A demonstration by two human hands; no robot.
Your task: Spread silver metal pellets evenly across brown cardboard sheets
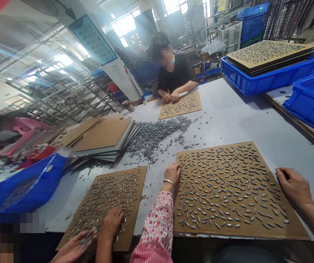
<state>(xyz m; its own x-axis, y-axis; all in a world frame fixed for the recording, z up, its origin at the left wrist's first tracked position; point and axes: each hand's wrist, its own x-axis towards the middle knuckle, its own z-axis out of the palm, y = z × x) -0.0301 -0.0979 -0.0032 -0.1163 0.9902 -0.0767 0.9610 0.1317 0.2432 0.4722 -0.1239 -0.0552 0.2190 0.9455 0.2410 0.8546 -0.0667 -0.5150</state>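
In front of me lies a brown cardboard sheet [214,179] covered with small, shiny grey spindle-shaped metal pieces [229,184], spread apart in a single layer. My left hand [172,174] is at the sheet's left edge, thumb and fingers pinched together over the border; whatever is between them is hidden. Just off the right edge my right hand [295,186] rests by the white table [255,113], its fingers curled in, and I cannot see what they hold, if anything. Beyond the sheet spreads a loose heap of the same pieces [157,135].
At left, a co-worker's hands [111,223] work over another covered sheet [135,182]. Across the table a person [177,73] bends over a third sheet [195,102]. Cardboard sheets [104,135] are stacked at left. Blue trays [247,82] stand at right, one holding loaded sheets [266,54].
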